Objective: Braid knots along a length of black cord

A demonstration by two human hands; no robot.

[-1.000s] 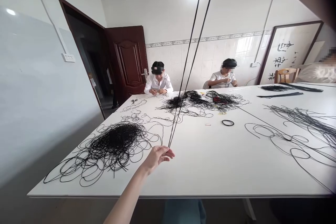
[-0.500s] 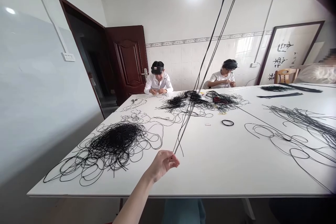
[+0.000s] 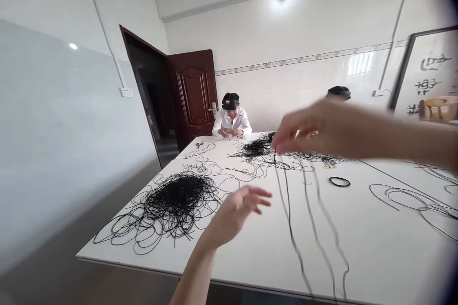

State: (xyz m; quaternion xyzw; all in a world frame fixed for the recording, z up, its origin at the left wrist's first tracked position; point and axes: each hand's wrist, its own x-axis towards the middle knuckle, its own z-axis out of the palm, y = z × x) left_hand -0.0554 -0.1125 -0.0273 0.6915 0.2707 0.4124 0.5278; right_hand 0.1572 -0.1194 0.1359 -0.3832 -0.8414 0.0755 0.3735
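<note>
Lowered from the top edge of the view, the right hand (image 3: 315, 136) was seen reaching in from the right, just above the white surface (image 3: 379, 257), while the left hand (image 3: 232, 214) had released its hold and been opened. The right fingers (image 3: 286, 136) were drawn nearly together, and several thin black cords (image 3: 315, 240) appeared to be gathered at their tips, although motion blur prevented a firm reading of the grip. The left fingers (image 3: 255, 195) were spread wide, and nothing was held by them. From the right hand, the cords were led down across the surface toward its near edge, where their ends were blurred. They were judged to be light, soft and flexible, with a smooth finish likely to let strands slip, so a firm pinch near a gathered end was considered preferable to a hold at mid-length, where loops could form. A large tangled heap of similar cord (image 3: 177, 195) lay to the left, a second heap (image 3: 255, 148) lay farther along the surface, and a small black loop (image 3: 339, 181) lay to the right of the cords.
</note>
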